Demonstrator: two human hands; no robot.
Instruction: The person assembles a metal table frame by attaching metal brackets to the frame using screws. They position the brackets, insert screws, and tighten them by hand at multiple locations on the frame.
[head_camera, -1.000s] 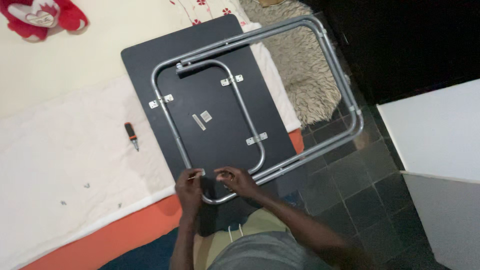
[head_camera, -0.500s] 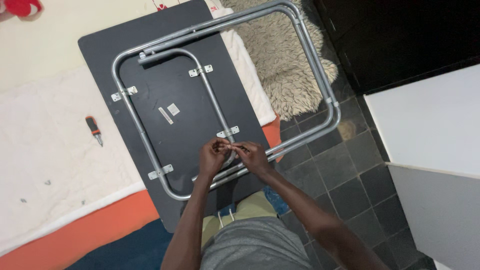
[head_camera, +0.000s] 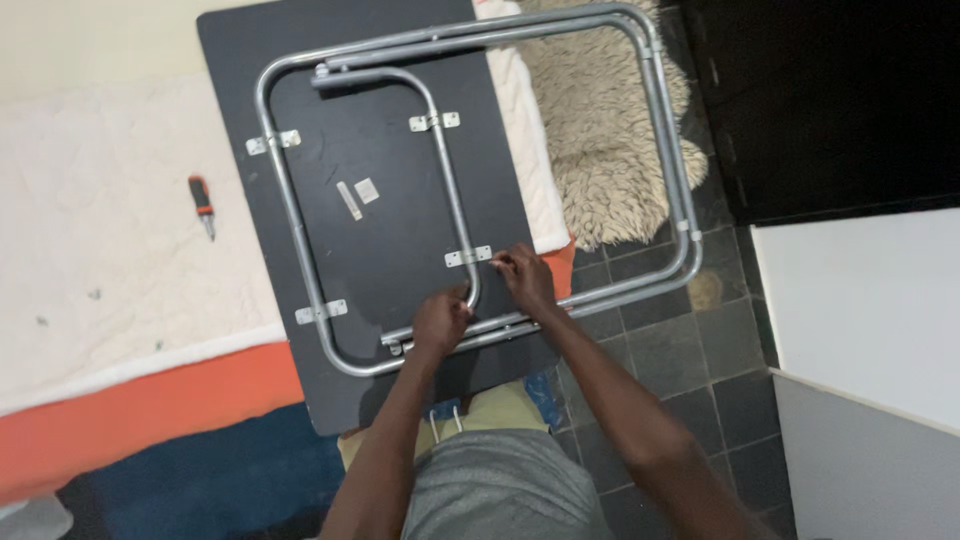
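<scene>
A black tabletop (head_camera: 390, 215) lies upside down on the floor with a folded silver tube leg frame (head_camera: 665, 150) on it. The frame's smaller inner loop (head_camera: 448, 190) is held down by several small metal brackets. My left hand (head_camera: 440, 322) curls around the inner loop's near right corner. Just to its right, my right hand (head_camera: 526, 280) pinches the end of the near right bracket (head_camera: 466, 257). Whether a screw sits between those fingers is too small to tell.
A screwdriver with an orange and black handle (head_camera: 202, 203) lies on the white cloth (head_camera: 110, 260) to the left. A shaggy cream rug (head_camera: 600, 150) lies under the frame's right side. Dark floor tiles (head_camera: 690, 340), a white panel (head_camera: 860, 300) and black furniture (head_camera: 830, 100) are at the right.
My hands moved from the frame's near rail up to the near right bracket. Then the left hand dropped to the tube corner. The view has shifted across the tabletop.
</scene>
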